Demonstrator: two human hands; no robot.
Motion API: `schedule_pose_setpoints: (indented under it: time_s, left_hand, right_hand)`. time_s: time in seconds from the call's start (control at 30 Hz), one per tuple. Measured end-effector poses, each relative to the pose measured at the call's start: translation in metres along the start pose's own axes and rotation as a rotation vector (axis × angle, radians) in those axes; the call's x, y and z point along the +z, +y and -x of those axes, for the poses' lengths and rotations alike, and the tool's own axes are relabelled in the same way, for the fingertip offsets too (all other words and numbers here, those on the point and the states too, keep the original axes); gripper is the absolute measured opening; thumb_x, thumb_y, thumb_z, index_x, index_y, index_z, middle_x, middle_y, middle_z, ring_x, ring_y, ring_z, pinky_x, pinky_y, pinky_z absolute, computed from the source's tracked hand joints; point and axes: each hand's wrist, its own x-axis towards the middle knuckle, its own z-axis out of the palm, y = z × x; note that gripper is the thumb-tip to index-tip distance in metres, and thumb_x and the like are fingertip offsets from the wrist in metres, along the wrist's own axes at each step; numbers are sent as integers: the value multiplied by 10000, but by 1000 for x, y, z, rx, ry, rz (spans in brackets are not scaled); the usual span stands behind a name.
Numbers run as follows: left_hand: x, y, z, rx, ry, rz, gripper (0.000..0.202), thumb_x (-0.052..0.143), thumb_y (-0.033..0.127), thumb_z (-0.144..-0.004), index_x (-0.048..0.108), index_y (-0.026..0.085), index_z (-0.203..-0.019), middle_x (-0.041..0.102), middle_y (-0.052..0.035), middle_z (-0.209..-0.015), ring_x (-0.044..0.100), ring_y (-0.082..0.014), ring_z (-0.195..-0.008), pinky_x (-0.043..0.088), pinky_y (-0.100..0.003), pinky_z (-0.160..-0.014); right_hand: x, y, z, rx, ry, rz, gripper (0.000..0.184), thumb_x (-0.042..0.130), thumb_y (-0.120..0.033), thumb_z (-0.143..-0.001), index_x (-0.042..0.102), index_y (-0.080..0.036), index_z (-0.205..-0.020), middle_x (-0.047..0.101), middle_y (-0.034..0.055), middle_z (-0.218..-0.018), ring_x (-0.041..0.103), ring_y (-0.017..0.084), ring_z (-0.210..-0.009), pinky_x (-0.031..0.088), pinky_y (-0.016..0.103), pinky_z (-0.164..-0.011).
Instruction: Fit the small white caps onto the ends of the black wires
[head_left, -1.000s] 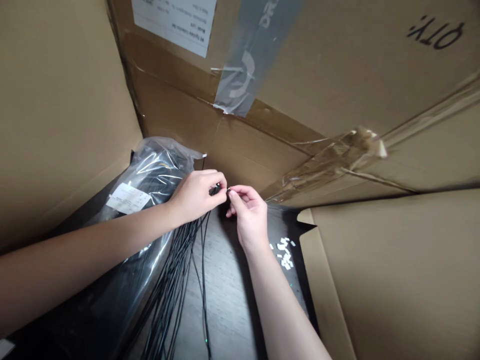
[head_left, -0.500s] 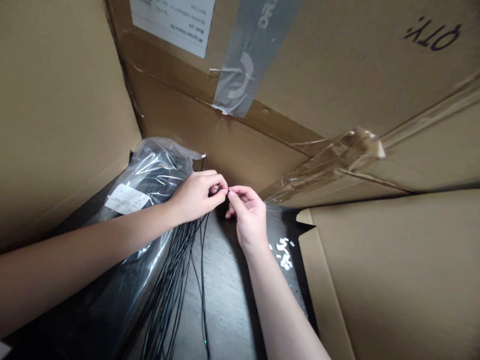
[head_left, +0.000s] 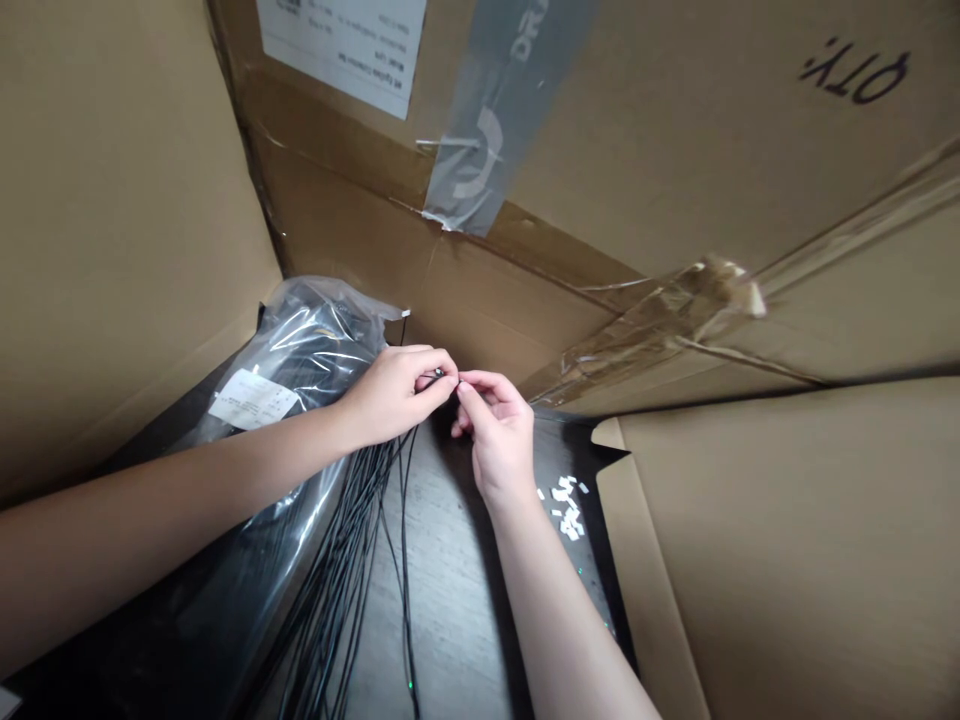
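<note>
My left hand (head_left: 414,390) and my right hand (head_left: 493,425) meet fingertip to fingertip near the middle of the view. Between the left thumb and forefinger is a thin black cable, its end mostly hidden by the fingers. The right thumb and forefinger pinch at the tip of that cable; a tiny dark bit shows there. Below the left hand a loose bundle of black cables (head_left: 345,560) runs down toward the bottom edge. Behind my left wrist lies a clear plastic bag (head_left: 315,310) with dark contents and a white label (head_left: 253,399).
Cardboard walls enclose the spot: a taped box (head_left: 637,130) at the back, a panel (head_left: 112,200) on the left, a box (head_left: 810,540) on the right. Several small white pieces (head_left: 568,510) are scattered on the grey surface (head_left: 450,600) right of my right forearm.
Both hands stay almost in place, fingertips still together. A little more of the black cable shows between the left fingers. The view has shifted slightly.
</note>
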Motion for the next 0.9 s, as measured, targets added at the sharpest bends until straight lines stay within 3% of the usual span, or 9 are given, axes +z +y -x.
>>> schedule_pose_setpoints:
  time_s: [0.2, 0.53, 0.9]
  left_hand:
    - [-2, 2, 1, -72, -27, 53, 157, 548, 230, -881, 665, 168, -795, 456, 68, -531, 381, -76, -494, 298, -230, -520]
    - [-2, 3, 1, -110, -52, 83, 167, 539, 257, -874, 647, 169, -781, 453, 70, -518, 372, -77, -485, 274, -224, -494]
    - [-1, 0, -1, -103, -22, 82, 126, 563, 179, -824, 644, 157, -730, 620, 32, -640, 509, -86, -567, 369, -214, -560]
  right_hand:
    - [0, 1, 0, 0, 14, -6, 182, 745, -311, -728, 671, -187, -839, 606, -34, -713, 452, 53, -451, 446, 197, -385]
    - [1, -2, 1, 5, 23, 20, 194, 750, -315, -722, 673, -189, -847, 615, -23, -738, 466, 56, -457, 449, 203, -387]
    - [1, 0, 0, 13, 7, 15, 175, 744, -296, -732, 659, -184, -836, 593, -35, -701, 470, 61, -466, 442, 203, -401]
